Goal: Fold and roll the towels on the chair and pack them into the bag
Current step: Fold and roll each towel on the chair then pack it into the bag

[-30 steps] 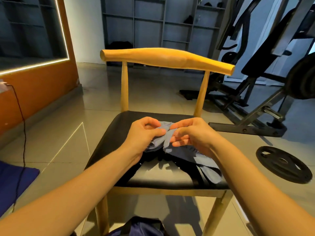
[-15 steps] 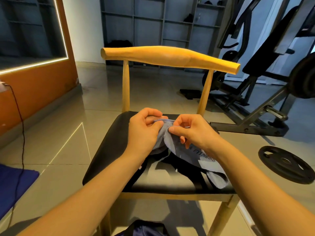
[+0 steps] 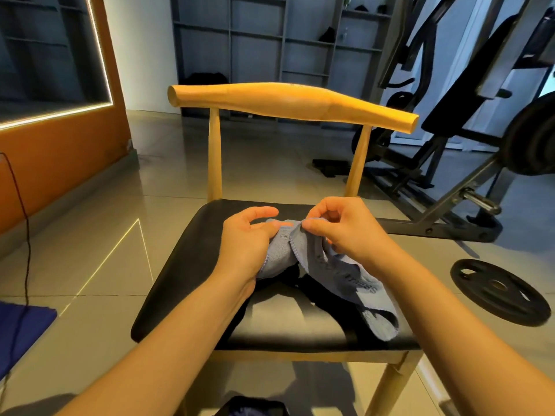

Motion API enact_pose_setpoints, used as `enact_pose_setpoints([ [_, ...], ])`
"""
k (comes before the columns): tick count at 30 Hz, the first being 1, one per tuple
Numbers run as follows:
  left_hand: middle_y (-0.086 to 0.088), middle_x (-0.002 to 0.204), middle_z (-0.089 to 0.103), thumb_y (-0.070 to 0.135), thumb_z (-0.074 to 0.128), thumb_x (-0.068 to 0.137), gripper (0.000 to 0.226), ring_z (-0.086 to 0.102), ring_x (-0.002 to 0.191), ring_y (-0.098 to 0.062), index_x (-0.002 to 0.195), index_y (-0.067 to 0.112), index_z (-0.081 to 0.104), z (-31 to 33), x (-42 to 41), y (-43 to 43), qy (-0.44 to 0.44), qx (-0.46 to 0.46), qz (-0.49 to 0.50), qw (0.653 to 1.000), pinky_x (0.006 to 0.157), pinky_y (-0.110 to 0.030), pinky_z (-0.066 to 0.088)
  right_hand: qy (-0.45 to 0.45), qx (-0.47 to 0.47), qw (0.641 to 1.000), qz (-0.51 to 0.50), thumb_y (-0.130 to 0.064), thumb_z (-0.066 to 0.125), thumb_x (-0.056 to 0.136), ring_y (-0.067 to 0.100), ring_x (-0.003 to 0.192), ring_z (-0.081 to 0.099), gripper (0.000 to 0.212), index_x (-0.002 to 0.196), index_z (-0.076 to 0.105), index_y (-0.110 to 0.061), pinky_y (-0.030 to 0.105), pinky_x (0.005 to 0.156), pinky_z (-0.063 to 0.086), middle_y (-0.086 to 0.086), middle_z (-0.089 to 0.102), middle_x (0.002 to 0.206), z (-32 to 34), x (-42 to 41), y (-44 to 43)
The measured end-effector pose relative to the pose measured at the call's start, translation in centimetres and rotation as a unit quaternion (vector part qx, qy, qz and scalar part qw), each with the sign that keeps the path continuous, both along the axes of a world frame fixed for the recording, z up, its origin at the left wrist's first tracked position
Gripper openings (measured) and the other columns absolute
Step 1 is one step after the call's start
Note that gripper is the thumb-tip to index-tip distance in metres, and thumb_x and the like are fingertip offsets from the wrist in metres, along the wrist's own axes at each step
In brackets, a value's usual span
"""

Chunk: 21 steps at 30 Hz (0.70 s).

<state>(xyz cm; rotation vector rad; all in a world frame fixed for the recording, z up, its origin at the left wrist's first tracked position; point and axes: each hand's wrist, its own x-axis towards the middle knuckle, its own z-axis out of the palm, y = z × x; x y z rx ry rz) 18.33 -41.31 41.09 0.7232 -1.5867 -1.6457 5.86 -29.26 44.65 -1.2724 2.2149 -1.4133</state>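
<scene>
Bag (image 3: 255, 409) nearest, dark, low by chair (image 3: 180, 271) front. Towel (image 3: 336, 271) tail lies on seat, near right. Long way runs from there far-left, up to hands. Left hand (image 3: 249, 240) grips bunched top, fingers curled. Right hand (image 3: 345, 232) pinches top edge, thumb and finger. Both equally close.

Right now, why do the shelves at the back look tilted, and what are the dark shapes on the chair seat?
Head view: the wide-angle lens leans the grey shelves; the dark shapes on the glossy black seat are shadows of the left hand, right hand and blue towel, beside pale glare; the LED strip reflects as bright lines on the floor tiles.
</scene>
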Motion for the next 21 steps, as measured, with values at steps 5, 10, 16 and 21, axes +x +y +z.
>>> enact_pose_setpoints([
  [5, 0.002, 0.082, 0.079, 0.005, 0.071, 0.092, 0.022, 0.075, 0.08, -0.007, 0.113, 0.01, 0.07, -0.3, 0.1, 0.0, 0.028, -0.015, 0.008, 0.999, 0.074, -0.021, 0.059, -0.003, 0.041, 0.999, 0.005, -0.018, 0.07, 0.095, 0.005, 0.044, 0.049, 0.014, 0.083, 0.071, -0.012, 0.023, 0.044, 0.042, -0.006, 0.058, 0.052, -0.4, 0.4, -0.7],
  [10, 0.0, 0.089, 0.079, 0.007, 0.066, 0.096, 0.017, 0.076, 0.084, -0.008, 0.113, 0.006, 0.069, 0.0, 0.5, 0.2, 0.064, -0.021, -0.026, 0.997, 0.073, -0.017, 0.058, -0.049, 0.039, 0.998, -0.007, -0.02, 0.067, 0.097, 0.015, 0.07, 0.064, 0.013, 0.089, 0.073, -0.012, 0.028, 0.058, 0.056, 0.005, 0.07, 0.079, -0.9, 1.0, -1.2],
  [16, 0.001, 0.093, 0.079, 0.007, 0.062, 0.098, 0.015, 0.075, 0.091, -0.01, 0.111, 0.008, 0.07, -0.3, 0.9, -0.2, 0.058, -0.051, -0.055, 0.995, 0.085, -0.024, 0.059, -0.093, 0.02, 0.995, 0.002, -0.016, 0.068, 0.097, 0.018, 0.06, 0.061, 0.015, 0.082, 0.072, -0.012, 0.031, 0.054, 0.056, 0.008, 0.072, 0.08, -0.8, 0.9, -1.3],
  [21, -0.004, 0.095, 0.079, 0.003, 0.06, 0.098, 0.018, 0.076, 0.091, -0.016, 0.114, 0.003, 0.068, -0.2, 1.2, -0.5, 0.084, -0.042, -0.079, 0.992, 0.079, -0.022, 0.059, -0.123, 0.031, 0.99, 0.063, -0.015, 0.066, 0.098, 0.024, 0.058, 0.058, 0.014, 0.085, 0.069, -0.009, 0.037, 0.058, 0.056, 0.011, 0.069, 0.077, -0.6, 1.0, -1.0],
])
